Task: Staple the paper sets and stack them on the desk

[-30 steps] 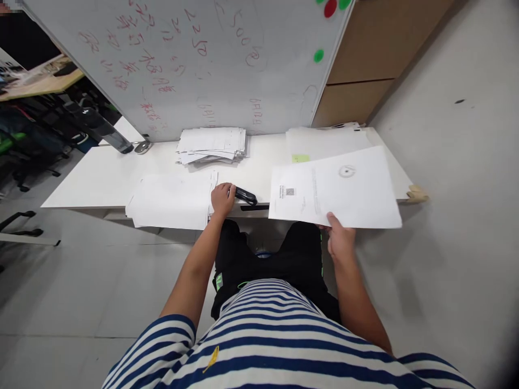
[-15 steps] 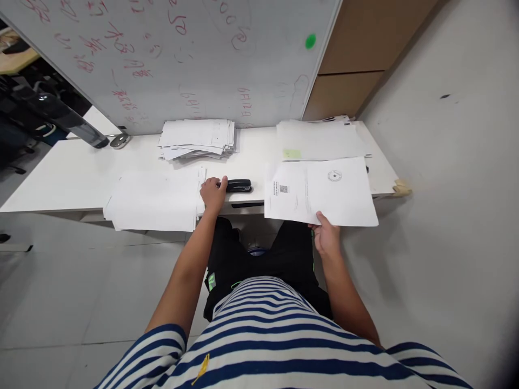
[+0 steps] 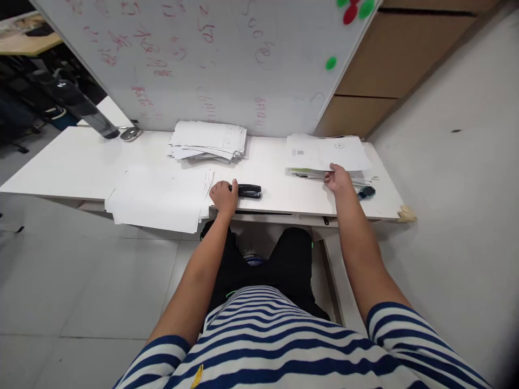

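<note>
My left hand (image 3: pixel 224 198) is closed round the rear end of a black stapler (image 3: pixel 250 190), which lies on the white table near its front edge. A pile of white paper (image 3: pixel 158 200) overhangs that edge just left of this hand. With thumb on top, my right hand (image 3: pixel 337 178) pinches the near edge of a printed sheet (image 3: pixel 320 152) bearing a square code and a round stamp. The sheet lies over the right-hand paper stack (image 3: pixel 308 175), where a strip of light green shows beneath it.
Another thick paper stack (image 3: pixel 208 141) stands at the back against the whiteboard (image 3: pixel 227 81). A bottle (image 3: pixel 91 111) and a computer mouse (image 3: pixel 130 134) are at the back left. A small dark blue object (image 3: pixel 367 192) lies right of my right hand, by the wall (image 3: pixel 458 216).
My right hand has carried the printed sheet from the front edge back onto the right-hand stack. The dark blue object is now uncovered. My left hand stays on the stapler.
</note>
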`<state>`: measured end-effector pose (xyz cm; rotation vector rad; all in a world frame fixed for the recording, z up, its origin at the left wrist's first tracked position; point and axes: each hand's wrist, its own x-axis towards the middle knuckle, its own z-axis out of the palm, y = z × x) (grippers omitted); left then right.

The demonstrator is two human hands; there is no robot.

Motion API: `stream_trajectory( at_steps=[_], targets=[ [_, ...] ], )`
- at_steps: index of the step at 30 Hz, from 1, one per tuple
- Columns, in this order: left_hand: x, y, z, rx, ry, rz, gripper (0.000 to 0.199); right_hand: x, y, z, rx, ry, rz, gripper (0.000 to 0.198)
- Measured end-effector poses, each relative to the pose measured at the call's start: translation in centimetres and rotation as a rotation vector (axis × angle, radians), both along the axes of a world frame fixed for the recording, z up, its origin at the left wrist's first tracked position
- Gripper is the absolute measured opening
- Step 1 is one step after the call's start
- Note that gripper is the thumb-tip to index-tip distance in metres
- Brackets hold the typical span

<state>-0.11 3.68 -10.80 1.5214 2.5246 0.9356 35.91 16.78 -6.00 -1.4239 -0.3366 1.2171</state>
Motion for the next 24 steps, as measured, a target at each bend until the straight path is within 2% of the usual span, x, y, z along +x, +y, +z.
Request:
stream_trajectory(
  at_steps=[2, 4, 6, 8, 11, 14, 20, 22, 24],
  targets=[
    [0.1, 0.0, 0.1, 0.004, 0.001, 0.012, 0.040, -0.7, -0.7, -0.7, 0.003, 0.017, 0.003, 0.019],
    [0.2, 0.0, 0.1, 0.009, -0.009, 0.012, 0.040, -2.0, -2.7, -1.9, 0.042, 0.015, -0.016, 0.019],
    [0.2, -0.2, 0.1, 0.011, -0.024, -0.002, 0.040, -3.7, -5.4, -3.3, 0.152, -0.049, -0.028, 0.033],
    [0.2, -0.5, 0.2, 0.018, -0.029, -0.031, 0.040, -5.4, -8.1, -4.8, 0.284, -0.256, 0.048, 0.048],
    [0.1, -0.8, 0.4, 0.039, -0.003, -0.109, 0.038, -7.2, -10.6, -6.5, 0.356, -0.574, 0.224, 0.051],
    [0.2, -0.8, 0.4, 0.029, 0.035, -0.160, 0.037, -7.8, -11.3, -7.5, 0.355, -0.724, 0.244, 0.045],
    [0.4, -1.4, 0.8, 0.033, 0.058, -0.156, 0.041, -8.2, -11.4, -7.8, 0.372, -0.789, 0.206, 0.043],
    [-0.7, -2.1, 1.2, 0.079, 0.071, -0.106, 0.043, -8.3, -11.6, -7.7, 0.392, -0.785, 0.190, 0.042],
    [-3.0, -2.9, 1.7, 0.105, 0.081, 0.004, 0.045, -8.6, -11.8, -7.6, 0.407, -0.766, 0.185, 0.041]
  ],
)
